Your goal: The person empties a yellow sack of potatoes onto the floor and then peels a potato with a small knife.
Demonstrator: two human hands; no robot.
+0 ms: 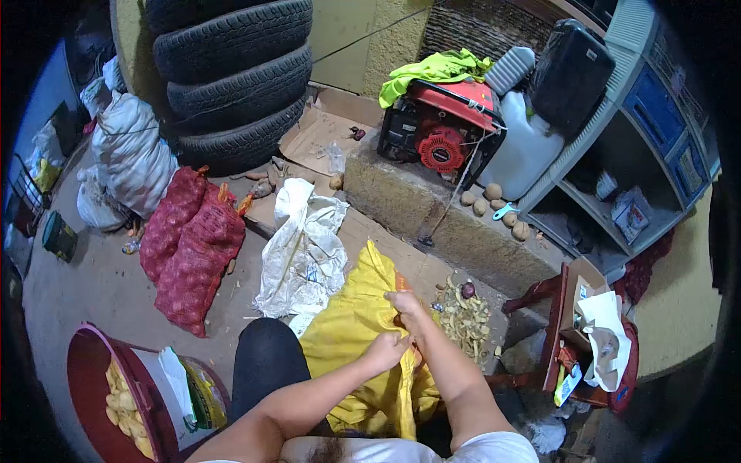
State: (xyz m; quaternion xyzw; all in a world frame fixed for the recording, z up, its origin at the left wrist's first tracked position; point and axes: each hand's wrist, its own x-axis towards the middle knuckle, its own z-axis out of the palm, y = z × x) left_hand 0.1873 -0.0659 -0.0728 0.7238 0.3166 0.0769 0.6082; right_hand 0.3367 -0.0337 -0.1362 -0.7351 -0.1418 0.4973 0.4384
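The left hand (411,309) and right hand (384,351) are close together, fingers clamped on the crumpled yellow sack (351,324), which lies, creased and soft, just in front of the person. Beyond it spreads a wrinkled white sack (302,251) (smudged with dirt). Curled, pale peelings (471,324) litter the ground to the right; to the left, a round maroon tub (100,386) holds smooth, pale yellow potatoes (123,405) beside bulging red net bags (197,255).

The single view looks forward and steeply down from the person's head, wide enough to curve at its dark edges, with the left hand (409,305), right hand (385,352) and yellow sack (340,332) close below and the tires (235,91) farther ahead.
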